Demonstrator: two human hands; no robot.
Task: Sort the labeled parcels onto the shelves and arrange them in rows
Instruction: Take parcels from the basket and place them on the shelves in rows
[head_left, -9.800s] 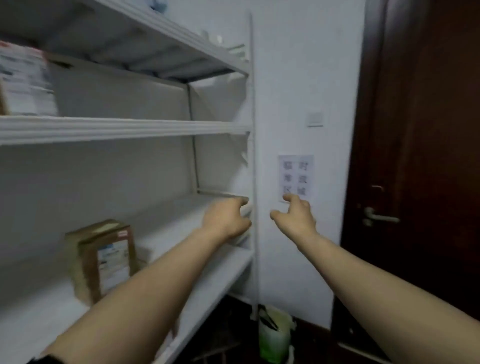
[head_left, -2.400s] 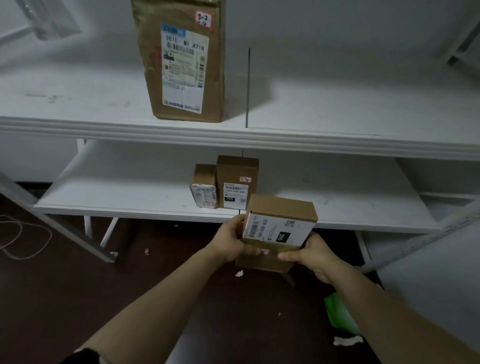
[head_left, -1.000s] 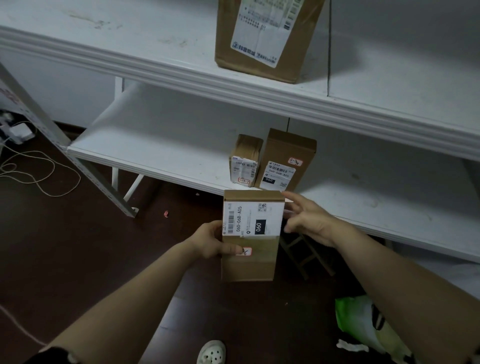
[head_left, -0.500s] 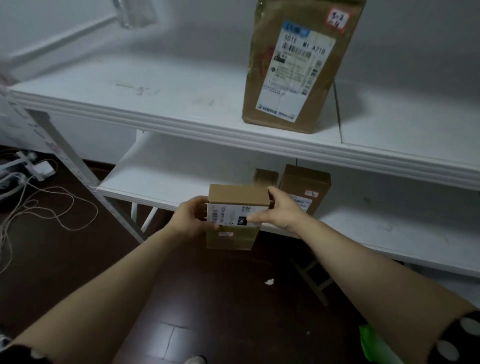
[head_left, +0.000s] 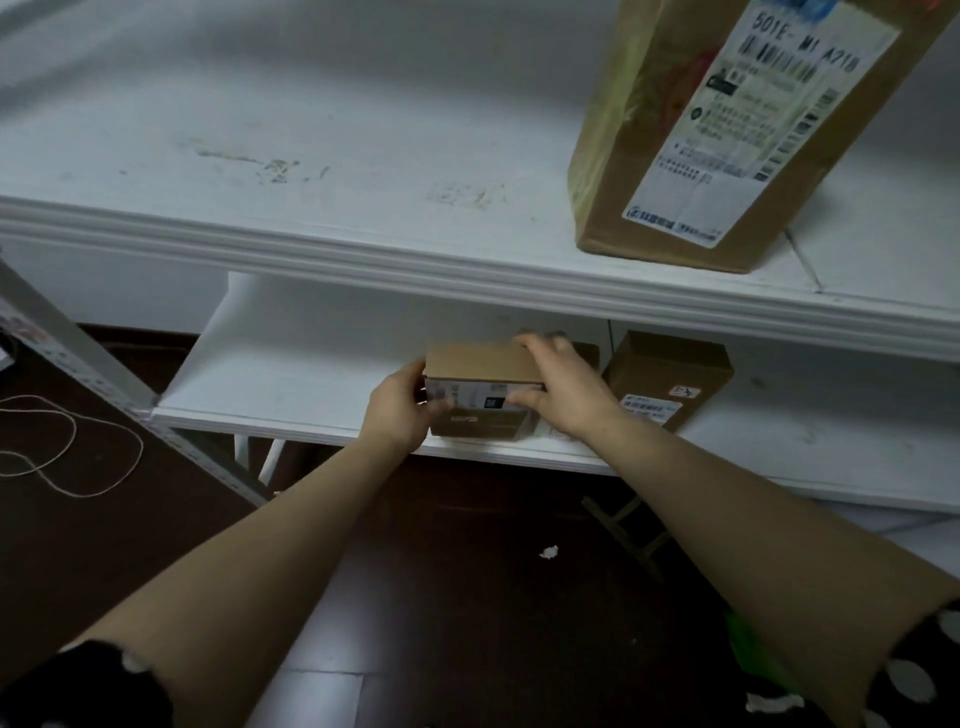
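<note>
A small brown labeled parcel (head_left: 480, 364) stands on the lower white shelf (head_left: 291, 384), near its front edge. My left hand (head_left: 402, 410) grips its left side. My right hand (head_left: 563, 389) holds its top right corner, thumb on the label face. Right of it stands another small brown parcel (head_left: 670, 371) with a white label and a small red-marked sticker. A third parcel between them is mostly hidden behind my right hand. A tall brown parcel (head_left: 727, 130) with a large white label stands on the upper shelf (head_left: 311, 171).
The upper shelf's front lip (head_left: 415, 260) overhangs the lower shelf. A grey slanted shelf post (head_left: 78, 358) runs at the left. A thin cord (head_left: 67, 447) loops on the dark floor. Paper scraps (head_left: 548, 552) and a green bag (head_left: 753, 649) lie below.
Both hands moved the small parcel forward and down from in front of the shelf onto the lower shelf, left of the two parcels there. The camera came closer.
</note>
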